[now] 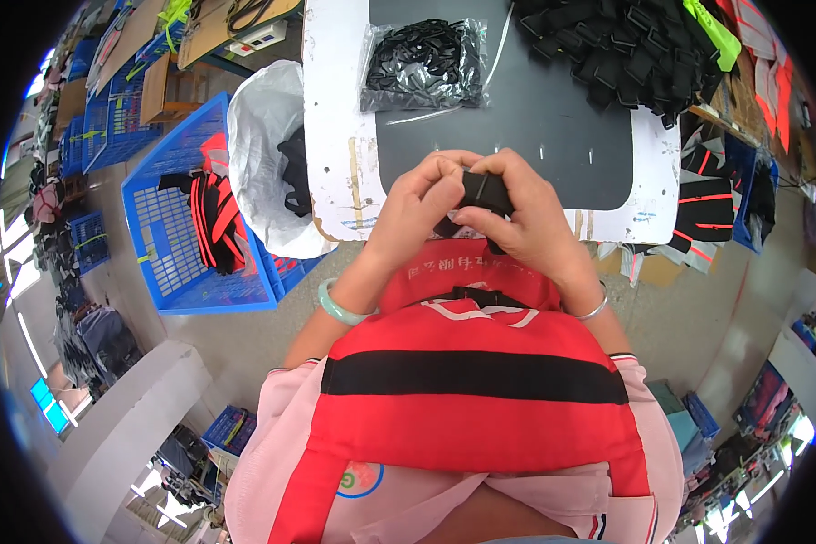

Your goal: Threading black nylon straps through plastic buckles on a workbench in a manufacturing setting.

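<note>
Close to the near edge of the table, my left hand (419, 201) and my right hand (528, 210) meet around a black webbing strap (487, 192). The left thumb and fingertips pinch its left side. My right fingers and thumb grip it from above and below. Part of the strap hangs under the hands, and whether a buckle is on it I cannot tell. Beyond the hands lies a clear plastic bag (424, 68) full of small black plastic buckles. At the far right of the table is a heap of black straps with buckles (621, 50).
Left of the table (340, 181) stands a white sack (261, 150) with black pieces inside. Beside it is a blue crate (177, 245) holding black and red-orange fabric. Dark pieces with orange stripes (705, 207) lie at the right. A bright green strip (714, 36) borders the heap.
</note>
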`<action>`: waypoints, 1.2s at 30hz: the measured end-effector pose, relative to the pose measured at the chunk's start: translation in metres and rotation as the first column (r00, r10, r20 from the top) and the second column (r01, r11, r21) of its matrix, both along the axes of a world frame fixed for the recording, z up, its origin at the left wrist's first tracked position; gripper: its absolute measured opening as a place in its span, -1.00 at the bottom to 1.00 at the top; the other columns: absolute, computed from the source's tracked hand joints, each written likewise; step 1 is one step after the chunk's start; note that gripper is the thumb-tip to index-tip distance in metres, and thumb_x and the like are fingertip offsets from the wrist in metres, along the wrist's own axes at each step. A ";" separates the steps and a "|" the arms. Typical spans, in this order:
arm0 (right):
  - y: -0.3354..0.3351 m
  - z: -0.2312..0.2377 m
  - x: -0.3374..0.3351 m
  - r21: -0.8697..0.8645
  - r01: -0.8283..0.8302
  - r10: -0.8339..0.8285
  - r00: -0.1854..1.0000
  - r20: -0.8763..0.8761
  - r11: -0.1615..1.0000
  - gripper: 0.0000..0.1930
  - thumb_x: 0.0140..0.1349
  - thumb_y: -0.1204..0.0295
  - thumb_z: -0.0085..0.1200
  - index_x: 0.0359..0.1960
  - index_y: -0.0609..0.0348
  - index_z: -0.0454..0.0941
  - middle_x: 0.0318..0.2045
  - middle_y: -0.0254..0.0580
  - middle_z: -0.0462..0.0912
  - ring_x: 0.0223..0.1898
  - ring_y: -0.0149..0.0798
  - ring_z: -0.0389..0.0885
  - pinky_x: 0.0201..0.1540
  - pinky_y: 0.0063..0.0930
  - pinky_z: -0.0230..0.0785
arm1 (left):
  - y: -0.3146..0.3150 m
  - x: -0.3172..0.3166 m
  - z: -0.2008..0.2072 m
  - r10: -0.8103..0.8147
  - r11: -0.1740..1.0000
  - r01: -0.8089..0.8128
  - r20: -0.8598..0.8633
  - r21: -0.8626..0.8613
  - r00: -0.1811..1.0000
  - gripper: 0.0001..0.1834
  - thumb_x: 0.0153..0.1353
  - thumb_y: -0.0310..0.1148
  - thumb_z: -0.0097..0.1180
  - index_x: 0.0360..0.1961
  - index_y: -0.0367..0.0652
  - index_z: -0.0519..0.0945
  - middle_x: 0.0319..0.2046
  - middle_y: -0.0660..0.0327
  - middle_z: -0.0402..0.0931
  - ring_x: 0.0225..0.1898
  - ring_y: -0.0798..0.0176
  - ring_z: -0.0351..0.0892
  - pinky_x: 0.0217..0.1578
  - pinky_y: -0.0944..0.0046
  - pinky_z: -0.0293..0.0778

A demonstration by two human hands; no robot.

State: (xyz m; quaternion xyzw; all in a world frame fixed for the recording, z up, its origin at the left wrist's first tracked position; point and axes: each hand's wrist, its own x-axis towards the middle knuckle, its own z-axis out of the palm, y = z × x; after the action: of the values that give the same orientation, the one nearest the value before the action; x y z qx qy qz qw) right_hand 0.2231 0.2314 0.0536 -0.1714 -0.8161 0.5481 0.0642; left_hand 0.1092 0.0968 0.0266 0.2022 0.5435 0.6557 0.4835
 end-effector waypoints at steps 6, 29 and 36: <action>-0.004 -0.008 -0.008 0.169 -0.088 0.104 0.991 -0.085 0.982 -0.58 -0.05 0.28 0.31 -0.20 0.13 0.42 -0.30 -0.15 0.51 -0.31 -0.03 0.54 -0.27 -0.24 0.39 | -0.014 -0.009 0.010 0.034 0.995 -0.034 -0.001 -0.099 0.999 -0.83 0.19 -0.38 0.06 -0.48 -0.24 0.52 -0.03 0.17 0.46 -0.09 0.38 0.42 -0.06 0.34 0.36; 0.139 -0.082 -0.044 -0.296 0.516 -0.559 0.825 -0.082 0.804 -0.58 0.34 0.25 -0.09 0.14 0.24 0.39 0.03 -0.14 0.48 -0.07 -0.31 0.56 -0.03 -0.50 0.41 | -0.116 -0.126 -0.040 0.014 0.722 -0.648 -0.930 -0.244 0.366 -0.81 0.14 -0.32 0.18 -0.39 -0.25 0.55 -0.21 0.05 0.54 -0.18 0.20 0.53 -0.26 0.32 0.44; 0.141 -0.079 -0.042 -0.435 0.490 -0.582 0.806 -0.104 0.756 -0.61 0.38 0.29 -0.17 0.06 0.35 0.44 -0.05 -0.18 0.56 -0.08 -0.36 0.56 -0.06 -0.56 0.38 | -0.044 -0.088 -0.042 0.273 0.874 -0.476 -0.710 -0.099 0.649 -0.82 0.21 -0.33 0.12 -0.33 -0.25 0.59 -0.22 0.16 0.57 -0.23 0.33 0.55 -0.28 0.40 0.44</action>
State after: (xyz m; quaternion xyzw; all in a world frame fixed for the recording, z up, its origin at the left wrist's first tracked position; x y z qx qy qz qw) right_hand 0.1813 0.3725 -0.0249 -0.3430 -0.5935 0.6724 0.2794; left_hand 0.0215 0.0528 -0.0153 0.2387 0.7970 0.5399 0.1279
